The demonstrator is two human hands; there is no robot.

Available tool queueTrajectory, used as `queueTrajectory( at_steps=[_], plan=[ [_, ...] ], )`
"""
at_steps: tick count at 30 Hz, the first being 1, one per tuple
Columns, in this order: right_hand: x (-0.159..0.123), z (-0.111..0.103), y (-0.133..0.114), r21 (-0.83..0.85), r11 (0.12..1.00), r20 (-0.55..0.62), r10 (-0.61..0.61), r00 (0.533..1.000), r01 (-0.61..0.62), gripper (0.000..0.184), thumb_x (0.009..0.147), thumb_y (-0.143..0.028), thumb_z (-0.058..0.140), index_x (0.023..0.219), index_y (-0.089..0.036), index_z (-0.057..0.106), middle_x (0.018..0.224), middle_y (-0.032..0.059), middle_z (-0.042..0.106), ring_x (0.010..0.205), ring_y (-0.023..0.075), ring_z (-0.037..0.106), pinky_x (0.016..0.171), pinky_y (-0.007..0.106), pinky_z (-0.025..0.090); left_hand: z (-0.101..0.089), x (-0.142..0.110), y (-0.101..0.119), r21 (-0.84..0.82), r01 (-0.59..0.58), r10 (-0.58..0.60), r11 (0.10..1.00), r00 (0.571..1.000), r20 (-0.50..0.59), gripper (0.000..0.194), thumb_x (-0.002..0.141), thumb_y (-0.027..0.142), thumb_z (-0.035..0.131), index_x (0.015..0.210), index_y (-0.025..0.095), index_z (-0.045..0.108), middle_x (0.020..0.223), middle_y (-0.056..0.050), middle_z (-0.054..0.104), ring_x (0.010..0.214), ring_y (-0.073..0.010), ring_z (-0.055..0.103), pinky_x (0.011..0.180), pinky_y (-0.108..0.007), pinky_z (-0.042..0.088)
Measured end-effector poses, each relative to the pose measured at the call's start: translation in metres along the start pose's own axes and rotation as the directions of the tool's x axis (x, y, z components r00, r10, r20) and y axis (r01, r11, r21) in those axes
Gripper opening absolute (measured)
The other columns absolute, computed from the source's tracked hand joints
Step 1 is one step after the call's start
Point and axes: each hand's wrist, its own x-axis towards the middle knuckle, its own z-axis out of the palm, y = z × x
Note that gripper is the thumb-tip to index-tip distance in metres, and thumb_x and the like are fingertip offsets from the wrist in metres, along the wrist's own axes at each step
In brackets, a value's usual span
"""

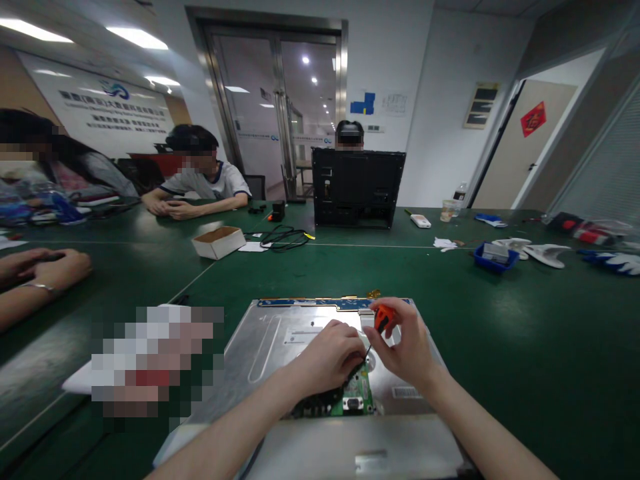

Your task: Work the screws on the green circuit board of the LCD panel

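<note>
A flat metal-backed display panel [270, 347] lies before me, with a green circuit board [359, 387] on its lower middle. My right hand [413, 347] grips the red and black handle of a screwdriver [384, 319]. The thin shaft slants down to the left, toward the board's upper edge. Beside the tip is my left hand [333, 353], its fingers curled and pressed together low over the board. Whatever those fingers hold, if anything, is hidden. A blue circuit strip [300, 303] runs along the panel's far edge.
A small white box [220, 241] and black cable [285, 237] lie farther back. A blue tray [495, 257] stands at right. Beyond is an upright black monitor frame [357, 190]. Other people sit around the green table [525, 347]; one person's hands [50, 273] rest at left.
</note>
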Motion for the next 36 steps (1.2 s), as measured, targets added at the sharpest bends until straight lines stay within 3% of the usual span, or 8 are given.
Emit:
queueTrajectory(
  at_steps=[6,10,15,20,24,28,36],
  plan=[
    [0.0024,-0.0015,0.0003,-0.032,0.999,-0.010,0.000,1.000,-0.001,0.037,0.097,-0.022,0.059,0.132,-0.029,0.048,0.103,0.0046,0.056,0.063,0.0110,0.059,0.045,0.020,0.052,0.0005,0.0001,0.0001,-0.006,-0.009,0.009,1.000,1.000,-0.011,0.015,0.089,0.007,0.061,0.092,0.019,0.069,0.094,-0.006,0.070,0.092,-0.0228,0.066,0.090,-0.037,0.046],
    [0.0058,-0.0040,-0.0039,-0.079,0.997,0.033,-0.014,0.999,0.017,0.039,0.099,-0.019,0.053,0.137,-0.028,0.049,0.102,0.0058,0.057,0.062,0.0118,0.058,0.049,0.024,0.055,0.0023,-0.0003,-0.0002,0.010,-0.020,0.021,1.000,0.999,-0.044,0.014,0.087,0.006,0.061,0.090,0.019,0.068,0.093,-0.006,0.070,0.092,-0.0232,0.065,0.087,-0.037,0.046],
    [0.0074,-0.0040,-0.0067,0.004,1.000,0.032,-0.009,0.999,0.009,0.046,0.098,-0.012,0.047,0.143,-0.022,0.042,0.099,0.0071,0.061,0.063,0.0131,0.059,0.047,0.023,0.052,0.0020,0.0003,-0.0002,0.035,-0.019,0.021,0.999,0.998,-0.053,0.012,0.085,0.006,0.063,0.083,0.018,0.065,0.086,-0.004,0.069,0.085,-0.0224,0.064,0.081,-0.035,0.045],
    [0.0038,-0.0021,-0.0044,0.017,1.000,0.030,0.000,1.000,-0.001,0.043,0.097,-0.014,0.048,0.140,-0.020,0.042,0.095,0.0063,0.063,0.060,0.0126,0.059,0.046,0.022,0.052,0.0021,0.0006,-0.0012,0.019,-0.021,0.022,1.000,1.000,-0.019,0.017,0.088,0.007,0.062,0.097,0.020,0.069,0.093,-0.005,0.071,0.091,-0.0237,0.065,0.085,-0.037,0.045],
    [0.0022,0.0004,-0.0011,-0.001,1.000,-0.002,0.003,1.000,-0.003,0.040,0.096,-0.021,0.057,0.134,-0.022,0.043,0.092,0.0026,0.060,0.054,0.0098,0.053,0.042,0.020,0.049,0.0046,-0.0002,-0.0030,0.021,-0.020,0.020,1.000,1.000,-0.023,0.016,0.090,0.008,0.060,0.096,0.020,0.069,0.095,-0.006,0.070,0.094,-0.0235,0.065,0.088,-0.037,0.047],
    [0.0033,0.0009,-0.0002,-0.025,1.000,-0.016,-0.008,1.000,0.007,0.035,0.097,-0.022,0.058,0.130,-0.027,0.046,0.099,0.0040,0.056,0.063,0.0111,0.058,0.043,0.019,0.051,0.0068,-0.0004,-0.0042,0.029,-0.012,0.013,1.000,0.999,-0.031,0.014,0.091,0.009,0.061,0.095,0.020,0.069,0.095,-0.006,0.070,0.095,-0.0240,0.065,0.089,-0.038,0.048],
    [0.0051,-0.0022,-0.0042,-0.041,0.999,0.035,-0.015,0.999,0.017,0.042,0.100,-0.018,0.050,0.141,-0.024,0.045,0.101,0.0070,0.058,0.060,0.0118,0.057,0.046,0.024,0.053,0.0061,-0.0003,-0.0021,0.029,-0.003,0.004,1.000,1.000,-0.026,0.017,0.092,0.007,0.058,0.098,0.019,0.068,0.098,-0.007,0.071,0.096,-0.0243,0.065,0.086,-0.037,0.047]
  ],
)
